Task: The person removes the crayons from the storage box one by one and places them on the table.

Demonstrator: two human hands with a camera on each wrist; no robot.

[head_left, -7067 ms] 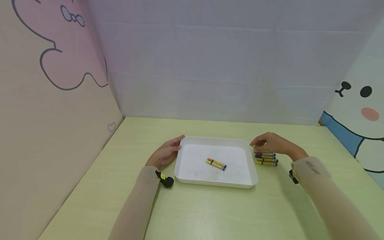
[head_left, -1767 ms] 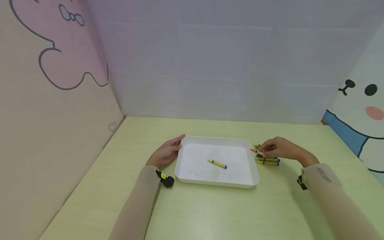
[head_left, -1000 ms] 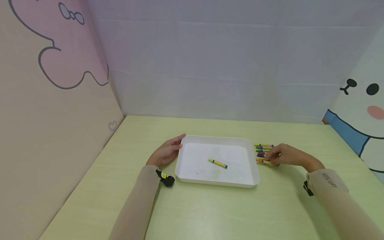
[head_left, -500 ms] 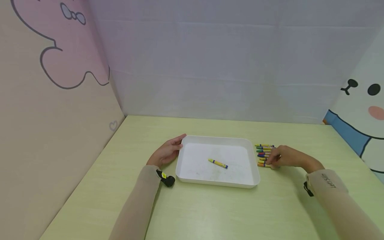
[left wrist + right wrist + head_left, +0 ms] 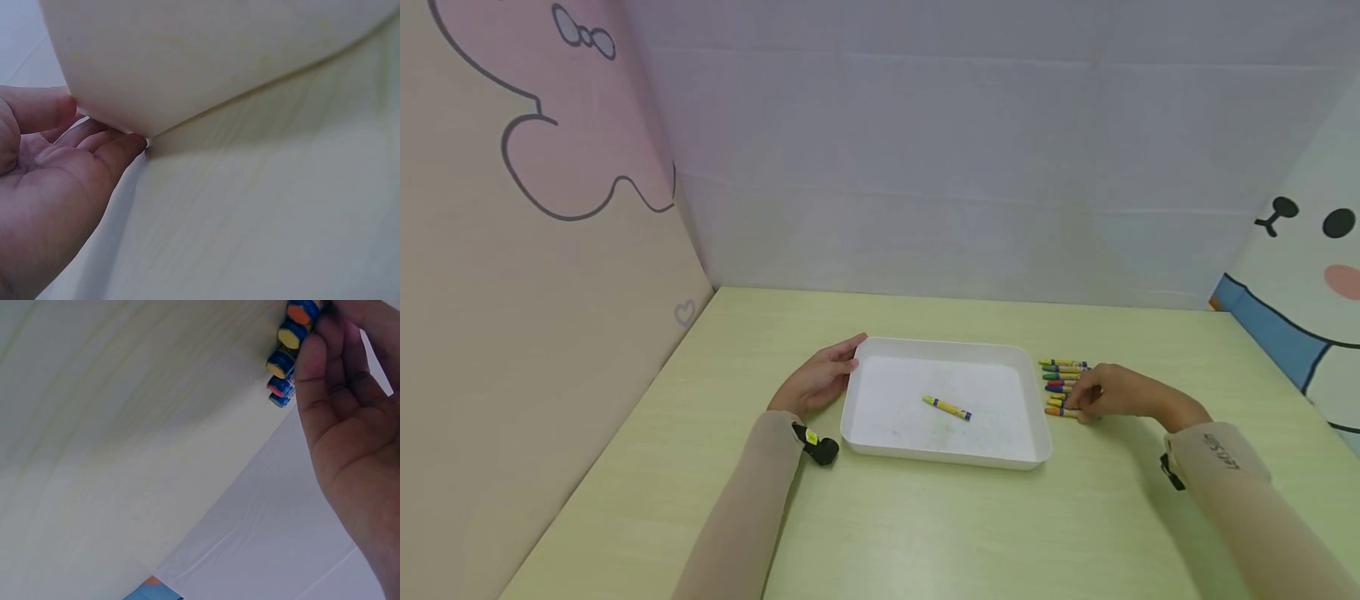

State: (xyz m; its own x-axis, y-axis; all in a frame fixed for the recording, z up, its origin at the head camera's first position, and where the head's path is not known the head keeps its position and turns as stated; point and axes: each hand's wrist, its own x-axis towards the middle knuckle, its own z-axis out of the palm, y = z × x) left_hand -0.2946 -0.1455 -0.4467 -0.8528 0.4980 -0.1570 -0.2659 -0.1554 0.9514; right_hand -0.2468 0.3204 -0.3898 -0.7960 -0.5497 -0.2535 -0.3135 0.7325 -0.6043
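My left hand [image 5: 814, 382] holds the left side of a white tray [image 5: 946, 456], thumb at its rim and fingers along its lower edge in the left wrist view. A single yellow crayon [image 5: 947, 407] lies slantwise inside the tray. To the tray's right, several crayons lie side by side in a row, a green crayon [image 5: 1054, 377] among them. At the row's near end, my right hand [image 5: 1101, 392] pinches an orange crayon [image 5: 1057, 412] beside a yellow one. Blue-banded crayon ends [image 5: 289, 334] show by the thumb in the right wrist view.
The pale yellow-green table [image 5: 925, 533] meets a light cloth wall [image 5: 880, 183] at the back. Printed side panels with cartoon figures stand left and right. The tray's right rim [image 5: 1037, 400] is close to the crayon tips.
The orange crayon, first in the tray beside the yellow one, was carried right by my right hand and set at the row's near end. My left hand stays at the tray.
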